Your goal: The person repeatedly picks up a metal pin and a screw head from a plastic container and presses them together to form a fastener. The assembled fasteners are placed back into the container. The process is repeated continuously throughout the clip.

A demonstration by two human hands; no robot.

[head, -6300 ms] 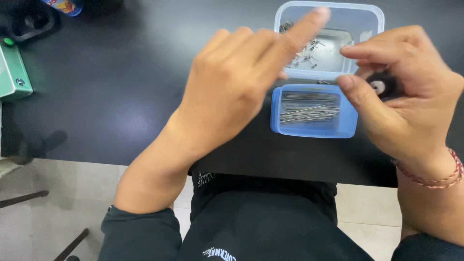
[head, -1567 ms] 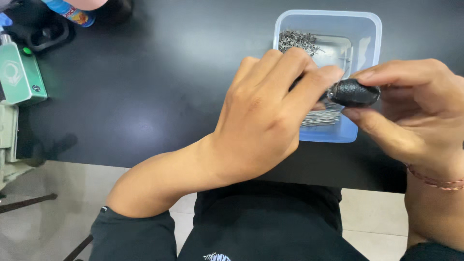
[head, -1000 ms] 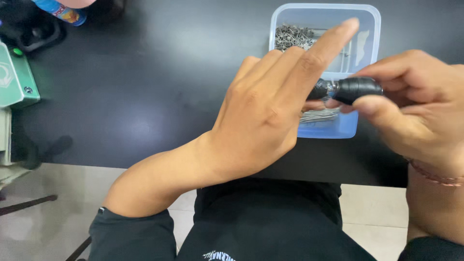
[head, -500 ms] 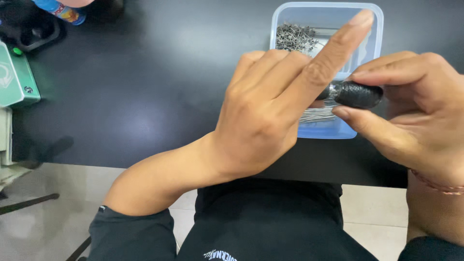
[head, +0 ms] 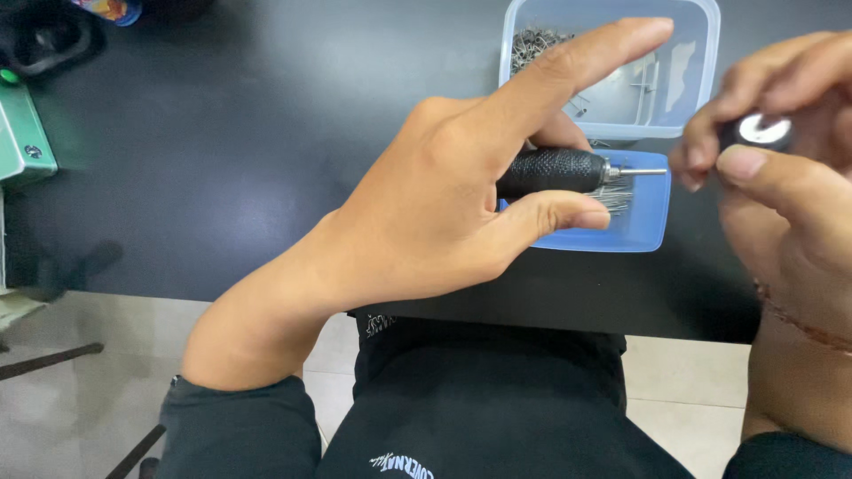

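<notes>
Nearest you, your dark-sleeved forearms come up over the near edge of the black desk (head: 222,177). Your left hand (head: 444,204) is partly closed: thumb and curled fingers grip a black knurled tool handle (head: 550,171), while the index finger sticks out straight toward the far edge. The handle lies level, its thin metal tip (head: 641,172) pointing right, held above a shallow blue tray (head: 643,226) that sits near the desk's near edge and holds a bundle of fine metal pins (head: 612,197). Your right hand (head: 790,186), blurred at the right side, pinches a small black cap with a pale face (head: 759,131) between thumb and fingertips, apart from the tool tip. Beyond the blue tray, touching it, a clear plastic box (head: 701,53) holds small metal parts (head: 531,42). At the desk's far left edge sits a green device (head: 22,137).
</notes>
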